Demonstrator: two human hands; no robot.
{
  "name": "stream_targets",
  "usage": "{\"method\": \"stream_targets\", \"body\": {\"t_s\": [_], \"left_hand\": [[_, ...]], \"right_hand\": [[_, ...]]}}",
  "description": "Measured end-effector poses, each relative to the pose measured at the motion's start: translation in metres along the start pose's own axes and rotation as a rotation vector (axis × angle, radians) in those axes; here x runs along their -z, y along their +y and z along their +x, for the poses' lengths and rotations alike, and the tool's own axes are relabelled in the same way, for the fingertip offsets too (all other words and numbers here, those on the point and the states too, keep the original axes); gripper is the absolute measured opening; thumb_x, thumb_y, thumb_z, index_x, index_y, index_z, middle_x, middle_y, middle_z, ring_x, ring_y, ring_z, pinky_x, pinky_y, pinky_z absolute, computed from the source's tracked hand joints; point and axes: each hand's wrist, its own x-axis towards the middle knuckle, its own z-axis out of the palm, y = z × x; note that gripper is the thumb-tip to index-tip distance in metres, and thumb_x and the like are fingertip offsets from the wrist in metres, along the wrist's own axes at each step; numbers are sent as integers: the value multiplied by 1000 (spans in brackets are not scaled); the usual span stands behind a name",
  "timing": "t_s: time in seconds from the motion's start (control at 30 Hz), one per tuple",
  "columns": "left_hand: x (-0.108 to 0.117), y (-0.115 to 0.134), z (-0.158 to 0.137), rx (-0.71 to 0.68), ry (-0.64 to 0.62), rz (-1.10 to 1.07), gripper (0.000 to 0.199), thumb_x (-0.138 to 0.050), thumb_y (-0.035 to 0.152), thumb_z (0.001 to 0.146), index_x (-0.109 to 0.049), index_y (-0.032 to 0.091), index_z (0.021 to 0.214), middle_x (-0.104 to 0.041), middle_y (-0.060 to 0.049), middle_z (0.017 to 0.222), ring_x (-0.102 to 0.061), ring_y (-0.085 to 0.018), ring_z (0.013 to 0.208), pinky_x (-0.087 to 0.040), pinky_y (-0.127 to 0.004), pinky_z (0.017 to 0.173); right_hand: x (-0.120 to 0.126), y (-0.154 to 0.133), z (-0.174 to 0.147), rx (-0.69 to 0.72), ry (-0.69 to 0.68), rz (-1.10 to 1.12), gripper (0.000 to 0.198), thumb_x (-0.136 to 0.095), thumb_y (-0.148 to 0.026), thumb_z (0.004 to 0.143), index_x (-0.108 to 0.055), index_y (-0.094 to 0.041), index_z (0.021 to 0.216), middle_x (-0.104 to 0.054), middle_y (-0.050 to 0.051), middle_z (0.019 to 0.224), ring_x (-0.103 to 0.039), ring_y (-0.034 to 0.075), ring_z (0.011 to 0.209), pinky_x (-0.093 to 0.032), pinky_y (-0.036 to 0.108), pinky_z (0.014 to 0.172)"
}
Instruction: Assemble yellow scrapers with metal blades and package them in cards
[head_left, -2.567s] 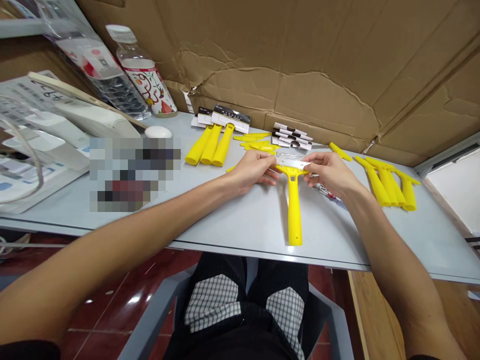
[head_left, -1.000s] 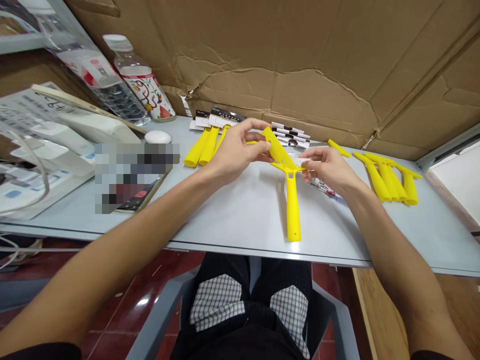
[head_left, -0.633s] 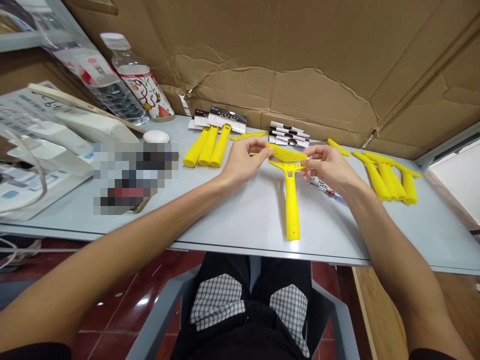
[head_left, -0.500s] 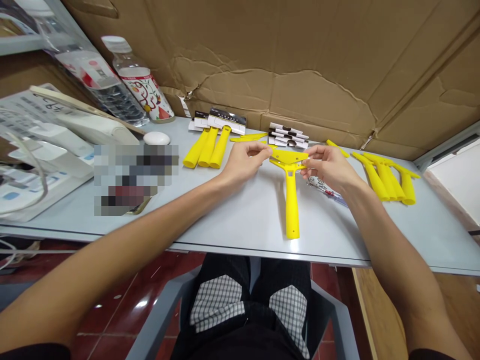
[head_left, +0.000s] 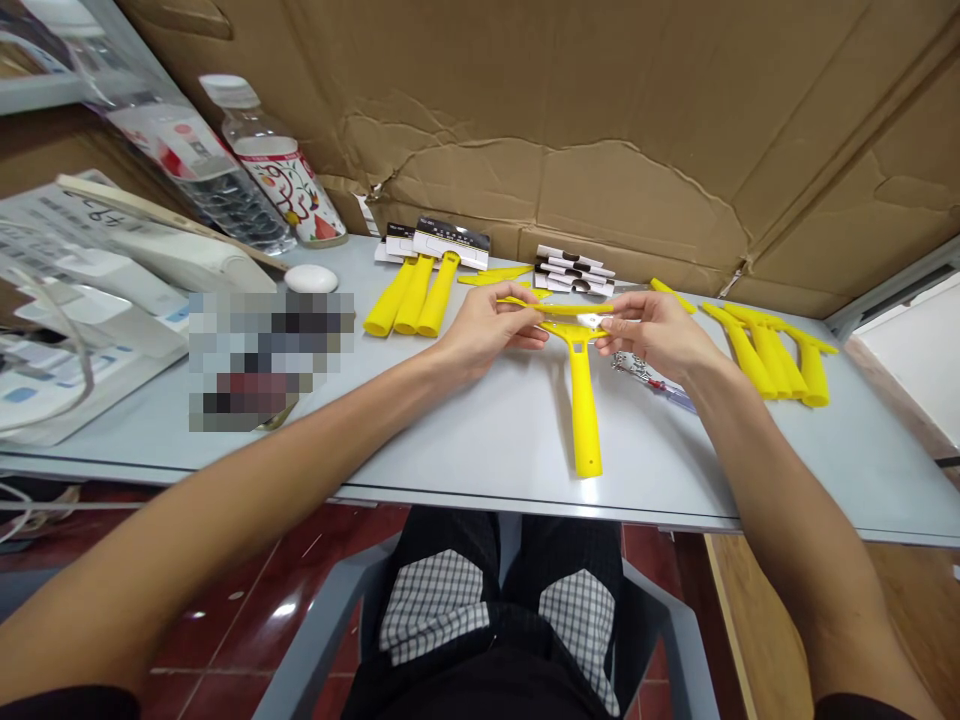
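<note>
In front of me is a yellow scraper handle, its wide head away from me and its grip pointing at the desk's front edge. A flat yellow cover piece is tilted edge-on above the head, with a gap between them. Something pale and shiny shows in that gap; I cannot make out what it is. My left hand is closed, pinching the left ends of the scraper head and cover. My right hand is closed too, thumb and fingers pinching their right ends.
Three yellow handles with black-and-white cards lie left, and several bare yellow handles right. Striped folded cards lie behind my hands. Small screws and a screwdriver are beside my right wrist. Bottles stand at the back left.
The yellow cover piece has tipped from showing its flat face to edge-on, and a gap has opened under it. My left fingers have shifted slightly onto the head's left end.
</note>
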Motion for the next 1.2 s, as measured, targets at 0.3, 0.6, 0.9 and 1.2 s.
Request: {"method": "stream_targets", "body": {"t_s": [0.3, 0.6, 0.9, 1.2], "left_hand": [[1, 6, -1, -33, -17, 58, 12, -81, 27, 88, -80, 15, 89, -83, -14, 113, -81, -22, 89, -67, -29, 64], [-1, -1, 1, 4, -8, 4, 11, -83, 13, 84, -74, 11, 78, -81, -12, 89, -81, -20, 72, -68, -31, 67], [-4, -8, 1, 7, 39, -38, 36, -85, 3, 78, -62, 18, 101, -81, -5, 79, -79, -20, 68, -68, -34, 70], [-7, -4, -2, 24, 71, -11, 31, -83, 0, 77, -64, 15, 96, -77, -4, 74, -76, -17, 63, -66, -32, 71]], "right_hand": [[-1, -3, -3, -6, 18, -20, 19, -76, 0, 88, -76, -18, 93, -79, 8, 89, -79, 18, 71, -70, 34, 76], [-2, -3, -3, -23, 25, -23, 17, -74, -1, 92, -75, -18, 93, -80, 8, 87, -78, 18, 68, -70, 35, 76], [-1, -2, -2, -18, -28, -10, 23, -68, 2, 94, -77, -18, 88, -81, 7, 88, -77, 16, 68, -70, 34, 75], [-1, -1, -1, -47, -23, 14, 16, -66, -12, 102, -79, -14, 92, -80, 12, 91, -79, 20, 70, -70, 36, 78]]}}
